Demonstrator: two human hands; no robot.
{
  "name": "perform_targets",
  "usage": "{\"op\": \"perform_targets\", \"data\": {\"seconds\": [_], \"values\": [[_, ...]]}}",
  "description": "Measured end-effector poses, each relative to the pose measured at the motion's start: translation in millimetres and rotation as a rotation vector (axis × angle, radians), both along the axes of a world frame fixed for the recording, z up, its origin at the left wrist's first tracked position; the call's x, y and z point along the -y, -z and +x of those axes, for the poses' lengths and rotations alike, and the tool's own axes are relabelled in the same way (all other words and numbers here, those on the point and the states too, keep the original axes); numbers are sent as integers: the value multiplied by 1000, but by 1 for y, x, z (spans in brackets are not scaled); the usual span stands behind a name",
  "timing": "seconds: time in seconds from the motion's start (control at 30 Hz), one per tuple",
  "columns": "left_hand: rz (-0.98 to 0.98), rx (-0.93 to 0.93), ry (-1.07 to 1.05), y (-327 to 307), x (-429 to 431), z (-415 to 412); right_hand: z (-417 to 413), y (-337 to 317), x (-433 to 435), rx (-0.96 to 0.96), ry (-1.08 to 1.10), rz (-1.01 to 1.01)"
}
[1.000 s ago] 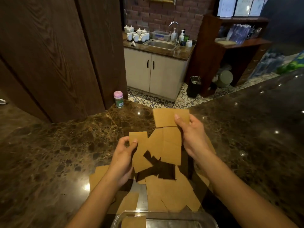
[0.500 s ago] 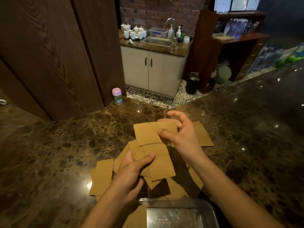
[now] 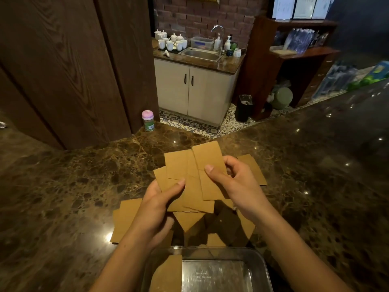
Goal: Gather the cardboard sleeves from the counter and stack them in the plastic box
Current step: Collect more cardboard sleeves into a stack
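Both hands hold a fanned bunch of flat brown cardboard sleeves above the dark marble counter. My left hand grips the bunch's lower left, thumb on top. My right hand pinches its right side, with one sleeve sticking up at the top. More sleeves lie loose on the counter: one at the left, one at the right, several under my hands. A clear plastic box sits at the near edge, with one sleeve inside at its left.
A small pink-lidded jar stands at the counter's far edge by a dark wooden wall. Beyond the counter are a white sink cabinet, a black bin and wooden shelves.
My right hand has brought the far sleeve back and laid it onto the bunch. My left hand has shifted its hold on the bunch as the hands came closer together.
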State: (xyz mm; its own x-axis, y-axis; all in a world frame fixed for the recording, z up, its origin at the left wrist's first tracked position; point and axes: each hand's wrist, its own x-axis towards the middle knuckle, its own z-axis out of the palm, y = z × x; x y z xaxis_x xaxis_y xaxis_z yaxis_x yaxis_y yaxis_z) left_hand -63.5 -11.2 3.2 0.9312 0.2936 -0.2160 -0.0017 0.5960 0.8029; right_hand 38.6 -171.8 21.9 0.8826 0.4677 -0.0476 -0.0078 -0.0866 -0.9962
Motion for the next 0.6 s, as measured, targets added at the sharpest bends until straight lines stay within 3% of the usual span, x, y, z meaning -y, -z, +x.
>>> {"op": "perform_targets", "data": {"seconds": [0.27,0.4,0.53,0.6], "values": [[231,6,17,-1,0,2,-20,12,3,-109,119,174],[122,19,113,-1,0,2,-18,15,3,-125,191,205],[317,26,72,-1,1,6,-22,16,2,-187,130,231],[311,39,73,-1,3,9,-23,14,0,-223,112,244]]}}
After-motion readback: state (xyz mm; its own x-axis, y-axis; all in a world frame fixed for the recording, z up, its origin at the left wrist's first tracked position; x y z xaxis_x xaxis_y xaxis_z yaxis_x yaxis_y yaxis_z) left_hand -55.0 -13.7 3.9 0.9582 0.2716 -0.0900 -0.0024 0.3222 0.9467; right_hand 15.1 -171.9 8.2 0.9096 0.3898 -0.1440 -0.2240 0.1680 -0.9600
